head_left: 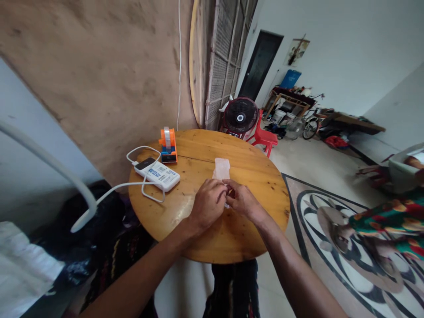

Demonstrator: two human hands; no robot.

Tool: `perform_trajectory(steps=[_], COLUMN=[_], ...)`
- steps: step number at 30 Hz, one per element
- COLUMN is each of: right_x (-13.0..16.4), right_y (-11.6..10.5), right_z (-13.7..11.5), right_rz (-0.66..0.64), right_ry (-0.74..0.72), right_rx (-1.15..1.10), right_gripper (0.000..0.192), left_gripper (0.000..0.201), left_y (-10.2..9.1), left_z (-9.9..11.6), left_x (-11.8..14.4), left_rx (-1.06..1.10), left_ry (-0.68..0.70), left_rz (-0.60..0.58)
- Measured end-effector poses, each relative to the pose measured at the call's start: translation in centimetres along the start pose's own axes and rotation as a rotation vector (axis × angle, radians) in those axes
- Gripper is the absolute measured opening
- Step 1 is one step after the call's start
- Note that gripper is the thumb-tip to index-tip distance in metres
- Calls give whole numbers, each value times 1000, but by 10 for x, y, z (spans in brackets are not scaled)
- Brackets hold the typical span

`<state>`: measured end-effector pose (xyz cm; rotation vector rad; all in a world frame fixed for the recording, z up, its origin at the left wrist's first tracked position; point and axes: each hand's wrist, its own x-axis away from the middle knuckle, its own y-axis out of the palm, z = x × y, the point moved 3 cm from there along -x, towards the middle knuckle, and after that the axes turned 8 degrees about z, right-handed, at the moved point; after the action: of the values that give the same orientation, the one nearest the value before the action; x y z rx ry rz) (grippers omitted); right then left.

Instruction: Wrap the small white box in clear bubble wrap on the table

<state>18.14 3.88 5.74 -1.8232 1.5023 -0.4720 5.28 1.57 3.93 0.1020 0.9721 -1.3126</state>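
Note:
A thin, pale pinkish-white sheet [221,167], like tissue or soft paper, lies on the round wooden table [255,168]. Both hands meet over its near end. The fingers of my left hand [209,198] are curled and closed on it. My right hand [243,199] pinches at the same spot, thumb and fingertips close against the left fingers. A small white bit shows just below the fingertips; whatever else is between them is hidden.
An orange tape dispenser [168,152] stands at the table's back left. Before it lies a white power bank [164,175] with a looping white cable [121,186]. Beyond the table are a dark fan [240,115] and a red chair [265,136]. A person's feet [341,232] show at right.

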Motion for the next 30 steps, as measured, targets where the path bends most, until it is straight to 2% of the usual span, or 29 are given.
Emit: perform_trajectory(steps=[4, 7, 9, 12, 15, 16, 17, 19, 21, 24, 27, 30], right_x=[3, 7, 6, -10, -43, -56, -69, -92, -110, -127, -138, -145], right_y=[-5, -10, -17, -34, -53, -57, -58, -52, -43, -35, -40, -55], right_z=[7, 13, 16, 17, 12, 9, 5, -2, -8, -13, -9, -5], right_rz=[-68, -163, -169, -22, 174, 197, 191, 76, -48, -100, -130, -201], right_ry=[32, 126, 196, 202, 43, -21, -62, -86, -79, -58, -24, -20], right_rx=[-149, -398, -472, -370, -158, -91, -39, 37, 58, 115, 184, 221], right_gripper=[54, 57, 55, 43, 36, 38, 41, 45, 40, 32, 44, 46], left_gripper=[20, 16, 14, 10, 13, 15, 17, 19, 21, 20, 20, 18], left_y=[7, 7, 7, 6, 6, 7, 7, 8, 9, 11, 13, 15], left_z=[-1, -1, 0, 2, 5, 5, 5, 4, 3, 2, 0, -1], left_x=[-5, -4, -3, -2, -2, -2, -2, -2, -1, -1, -1, -1], left_rx=[-72, -108, -137, -208, -285, -301, -312, -315, -307, -293, -276, -269], left_ry=[29, 75, 92, 100, 161, 176, 179, 178, 165, 124, 114, 122], left_rz=[-76, -118, -130, -151, -184, -195, -204, -226, -255, -296, -320, -324])
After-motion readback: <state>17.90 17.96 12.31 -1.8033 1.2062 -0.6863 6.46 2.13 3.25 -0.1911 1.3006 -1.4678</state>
